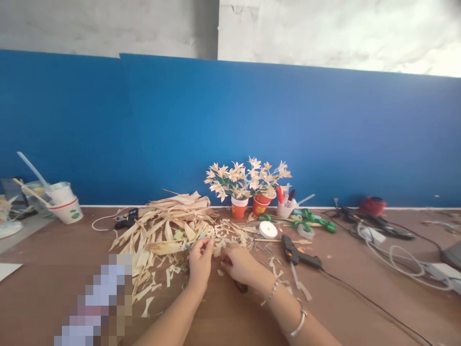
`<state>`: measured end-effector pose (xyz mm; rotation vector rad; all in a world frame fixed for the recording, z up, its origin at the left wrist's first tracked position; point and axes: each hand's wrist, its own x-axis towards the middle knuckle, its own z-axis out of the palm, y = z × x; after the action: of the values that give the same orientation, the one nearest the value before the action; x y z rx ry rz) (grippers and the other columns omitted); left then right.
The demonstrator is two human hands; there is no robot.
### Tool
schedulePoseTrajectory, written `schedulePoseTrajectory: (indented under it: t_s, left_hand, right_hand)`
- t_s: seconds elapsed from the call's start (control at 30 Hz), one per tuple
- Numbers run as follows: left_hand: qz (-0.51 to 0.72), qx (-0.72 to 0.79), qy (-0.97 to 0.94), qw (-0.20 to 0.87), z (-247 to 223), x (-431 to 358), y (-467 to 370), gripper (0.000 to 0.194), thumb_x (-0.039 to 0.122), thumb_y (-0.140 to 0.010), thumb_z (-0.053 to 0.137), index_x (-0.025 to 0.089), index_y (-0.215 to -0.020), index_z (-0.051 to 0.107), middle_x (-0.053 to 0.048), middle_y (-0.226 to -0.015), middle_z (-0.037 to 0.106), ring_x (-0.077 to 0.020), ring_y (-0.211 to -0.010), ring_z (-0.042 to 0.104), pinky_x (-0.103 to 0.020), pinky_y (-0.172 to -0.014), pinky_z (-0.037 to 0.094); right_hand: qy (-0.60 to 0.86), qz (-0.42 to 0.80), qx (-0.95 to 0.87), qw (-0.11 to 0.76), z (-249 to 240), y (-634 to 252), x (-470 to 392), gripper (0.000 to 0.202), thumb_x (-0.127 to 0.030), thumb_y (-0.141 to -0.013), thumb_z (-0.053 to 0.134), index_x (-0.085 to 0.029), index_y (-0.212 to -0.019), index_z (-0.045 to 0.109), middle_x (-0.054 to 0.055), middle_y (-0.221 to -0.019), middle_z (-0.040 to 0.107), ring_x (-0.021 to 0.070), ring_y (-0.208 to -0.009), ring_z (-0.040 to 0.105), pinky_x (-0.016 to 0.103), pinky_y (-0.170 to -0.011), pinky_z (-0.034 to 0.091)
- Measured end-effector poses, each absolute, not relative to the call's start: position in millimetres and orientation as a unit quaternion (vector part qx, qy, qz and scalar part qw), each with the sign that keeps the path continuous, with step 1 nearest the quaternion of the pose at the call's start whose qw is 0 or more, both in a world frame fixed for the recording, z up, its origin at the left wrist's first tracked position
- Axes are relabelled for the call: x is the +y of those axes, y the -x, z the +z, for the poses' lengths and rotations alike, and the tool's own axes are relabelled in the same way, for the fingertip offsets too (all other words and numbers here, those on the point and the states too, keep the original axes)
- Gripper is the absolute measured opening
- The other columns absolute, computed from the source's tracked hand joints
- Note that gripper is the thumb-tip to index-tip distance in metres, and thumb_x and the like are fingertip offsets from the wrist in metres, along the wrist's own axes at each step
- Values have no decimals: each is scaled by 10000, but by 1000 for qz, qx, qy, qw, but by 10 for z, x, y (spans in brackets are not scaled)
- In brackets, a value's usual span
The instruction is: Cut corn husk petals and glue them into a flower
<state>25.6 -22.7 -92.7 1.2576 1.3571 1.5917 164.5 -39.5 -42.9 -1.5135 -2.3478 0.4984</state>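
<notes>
At near edge of brown wooden table, left hand and right hand pinch small pale dried-husk strip between fingertips. Strip sits between hands, long axis roughly left-right, left fingers slightly nearer. Pile of tan dried husk leaves lies just left; black glue gun right.

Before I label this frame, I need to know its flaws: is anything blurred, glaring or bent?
Head view: a pixelated block hides part of the table at lower left; the white wall at upper right is washed out; the blue board's top edge bows; both hands look soft.
</notes>
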Motion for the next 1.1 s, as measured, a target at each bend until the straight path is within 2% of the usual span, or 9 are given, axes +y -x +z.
schedulePoseTrajectory:
  t_s: [0.17,0.3,0.47,0.63,0.73,0.93,1.1]
  left_hand:
    - [612,523,-484,344,-930,-225,-257,379,530,-729,605,155,-709,654,-34,-645,635,-181,-626,570,-279,-612,442]
    - [611,518,-484,352,-910,-240,-260,373,522,-731,604,153,-720,650,-39,-664,635,-187,-641,573,-286,-627,444]
    - [608,520,-484,354,-913,-240,-263,357,506,-739,600,153,-716,644,-32,-649,620,-179,-634,560,-280,-625,440]
    - [605,522,-488,351,-916,-239,-262,312,458,-755,596,150,-725,641,-30,-657,623,-171,-626,549,-270,-611,436]
    - [602,518,-496,351,-908,-242,-260,295,438,-763,586,150,-728,639,-25,-658,621,-169,-622,546,-269,-610,438]
    - [595,506,-528,333,-909,-240,-266,263,403,-771,559,161,-693,624,-15,-649,606,-169,-625,548,-269,-613,437]
    - [577,499,-564,317,-882,-265,-282,239,368,-778,539,168,-667,611,-11,-646,586,-165,-620,545,-268,-608,434]
  right_hand:
    - [523,209,-809,167,-499,-1647,-350,190,-2,-617,548,-169,-673,618,42,-790,627,162,-758,563,229,-676,401]
    - [535,239,-794,160,-475,-1696,-335,195,-22,-654,524,-171,-733,623,23,-723,638,152,-686,568,223,-632,397]
    - [523,263,-795,160,-491,-1713,-346,275,-25,-663,521,-180,-858,637,23,-766,663,144,-680,582,207,-609,399]
    - [511,234,-810,167,-508,-1697,-344,296,5,-669,484,-178,-815,666,41,-794,687,164,-739,611,229,-675,425]
    - [495,232,-804,234,-486,-1674,-315,259,-17,-700,477,-175,-757,674,47,-793,693,171,-757,620,244,-708,441]
    - [498,272,-697,439,-474,-1628,-243,133,-96,-691,552,-177,-722,653,12,-710,656,153,-671,601,238,-626,456]
    - [499,248,-672,488,-476,-1623,-248,73,-173,-727,574,-177,-738,646,21,-710,652,160,-660,593,262,-629,464]
